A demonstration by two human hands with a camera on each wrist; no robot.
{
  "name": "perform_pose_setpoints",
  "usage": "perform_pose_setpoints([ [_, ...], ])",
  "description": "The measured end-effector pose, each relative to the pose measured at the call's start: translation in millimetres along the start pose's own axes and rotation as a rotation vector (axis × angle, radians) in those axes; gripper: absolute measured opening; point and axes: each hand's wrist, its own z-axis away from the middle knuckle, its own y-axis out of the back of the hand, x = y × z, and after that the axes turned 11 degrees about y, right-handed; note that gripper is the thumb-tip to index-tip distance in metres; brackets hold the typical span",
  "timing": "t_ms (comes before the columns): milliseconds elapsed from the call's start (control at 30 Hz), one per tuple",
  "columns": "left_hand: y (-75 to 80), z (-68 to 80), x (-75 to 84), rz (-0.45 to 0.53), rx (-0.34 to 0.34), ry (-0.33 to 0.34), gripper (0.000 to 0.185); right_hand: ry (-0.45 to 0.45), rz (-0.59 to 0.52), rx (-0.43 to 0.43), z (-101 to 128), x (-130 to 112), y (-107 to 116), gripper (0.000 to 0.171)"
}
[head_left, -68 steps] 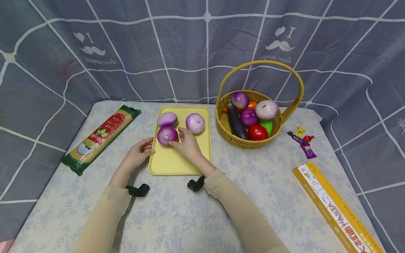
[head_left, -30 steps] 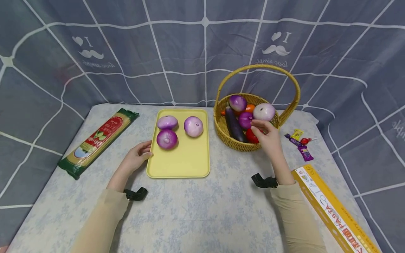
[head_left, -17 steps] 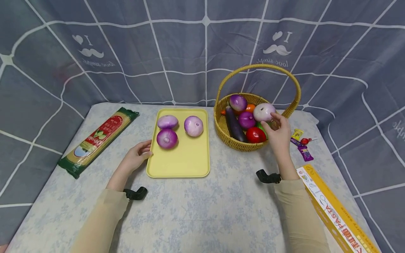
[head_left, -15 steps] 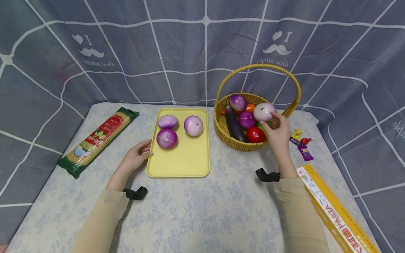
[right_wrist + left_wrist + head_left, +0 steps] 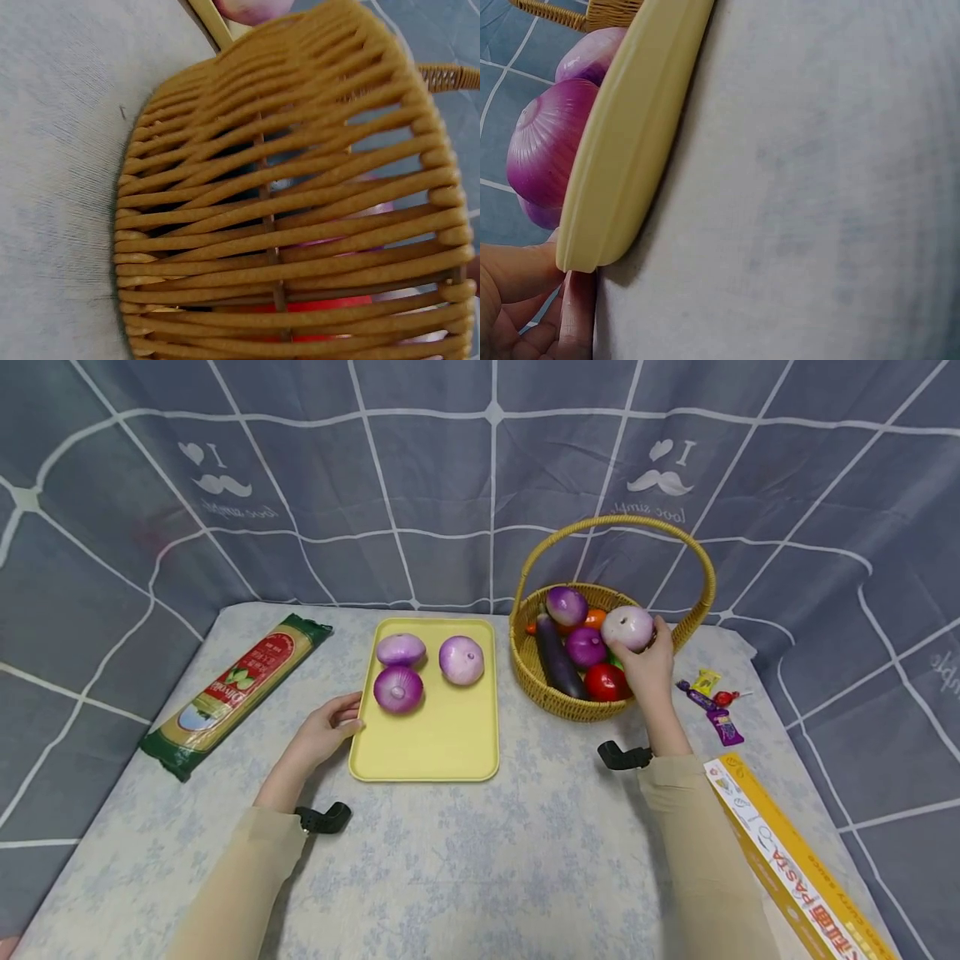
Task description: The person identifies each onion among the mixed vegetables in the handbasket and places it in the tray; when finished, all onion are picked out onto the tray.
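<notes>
A person sits at a worktop (image 5: pixel 465 860) covered in a pale blue floral cloth, both arms in beige sleeves reaching forward.

The right hand (image 5: pixel 649 662) reaches into a woven wicker basket (image 5: pixel 540 681) with a tall hoop handle, standing toward the far right of the worktop. Its grip is curled round a pale pink onion (image 5: pixel 627 627) that sits at the right side of the basket, fingers wrapped behind and beneath it. Also in the basket are a dark aubergine (image 5: pixel 557 653), two smaller purple onions (image 5: pixel 567 605), a red tomato (image 5: pixel 606 682), and something orange and something green that are partly hidden.

The left hand (image 5: pixel 327 731) rests on the worktop at the left edge of a yellow tray (image 5: pixel 442 743), thumb and fingers touching the tray's near left corner; the left wrist view shows the fingers loosely curled against its rim (image 5: pixel 622 172). On the far half of the tray lie three purple onions (image 5: pixel 398 688), close together.

A long packet of spaghetti (image 5: pixel 236 689) lies along the left edge of the worktop. A few wrapped sweets (image 5: pixel 711 697) lie just right of the basket, and a yellow pasta box (image 5: pixel 795 868) lies at the near right corner.
</notes>
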Motion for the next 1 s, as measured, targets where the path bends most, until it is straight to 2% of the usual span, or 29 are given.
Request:
perform_pose_setpoints([
  [267,0.0,-0.3,2.1,0.004,0.007,-0.018,0.056,-0.088,-0.004,0.005,-12.7,-0.1,-4.4,0.087],
  [833,-1.2,-0.9,0.5,0.004,0.013,-0.005,0.057,-0.082,-0.039,0.127,-17.7,1.9,-11.1,0.071],
  [1000,-0.7,-1.1,1.1,-0.001,0.015,-0.002,0.057,-0.071,-0.058,0.128,-12.7,-1.5,-9.1,0.071],
])
